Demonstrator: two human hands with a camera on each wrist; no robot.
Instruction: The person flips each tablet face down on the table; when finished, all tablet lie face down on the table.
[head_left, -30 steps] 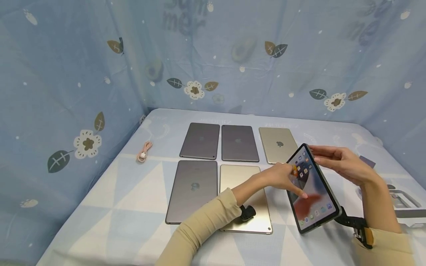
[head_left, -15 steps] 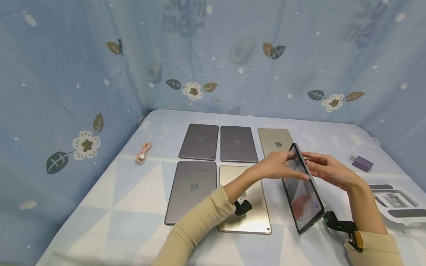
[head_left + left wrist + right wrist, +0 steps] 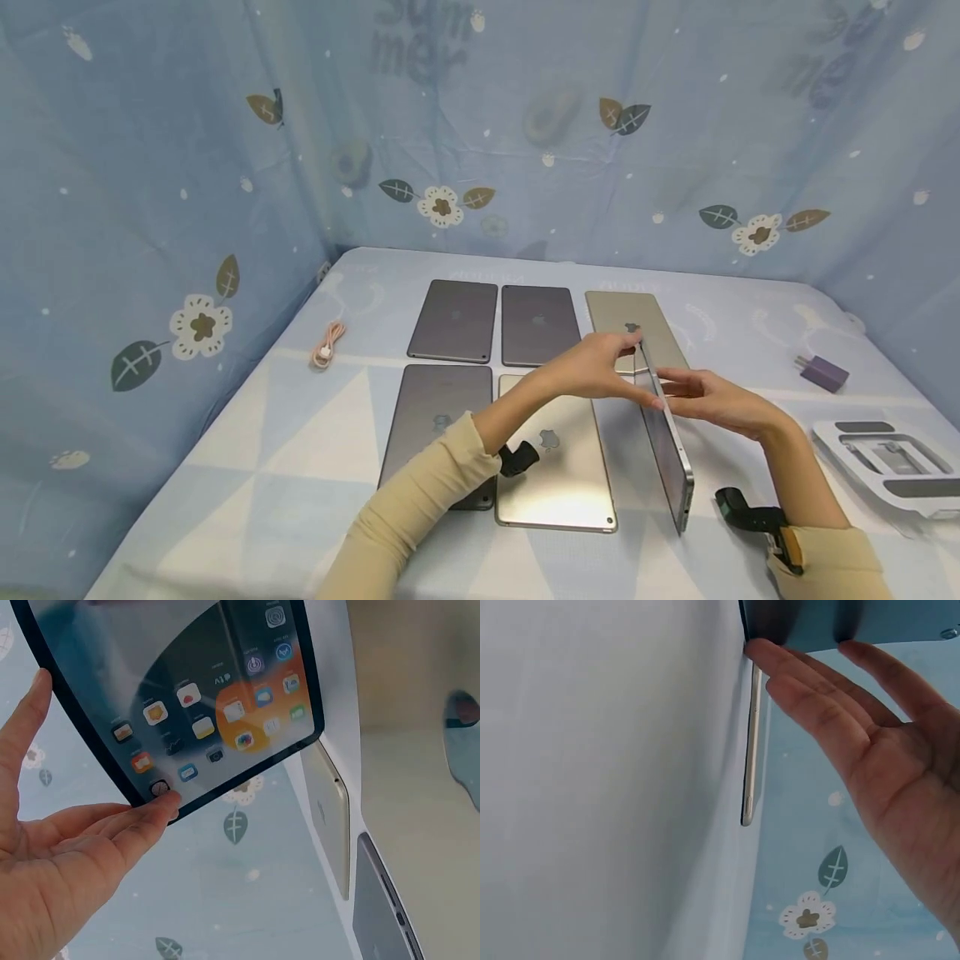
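A tablet (image 3: 666, 442) with a lit screen stands tilted up on edge, its silver side turned toward the head camera. My left hand (image 3: 592, 365) holds it by its upper edge and corner. In the left wrist view, app icons show on the tablet screen (image 3: 202, 697), with my left hand (image 3: 82, 855) spanning one corner, thumb on one side and fingers on the other. My right hand (image 3: 723, 406) is behind the tablet, fingers extended. In the right wrist view, the fingertips of my right hand (image 3: 885, 742) are right at the tablet's back (image 3: 900, 626).
Left of the held tablet lie a gold tablet (image 3: 562, 487) and a grey tablet (image 3: 420, 408). Farther back are two dark grey tablets (image 3: 453, 321) (image 3: 540, 325) and another gold one (image 3: 660, 333). A purple charger plug (image 3: 823, 374), white stand (image 3: 911, 496) and pink cable (image 3: 327, 346) lie around.
The tablet has turned from showing its screen to nearly edge-on in the head view. Both hands have shifted left with it, the left hand gripping nearer its far top corner.
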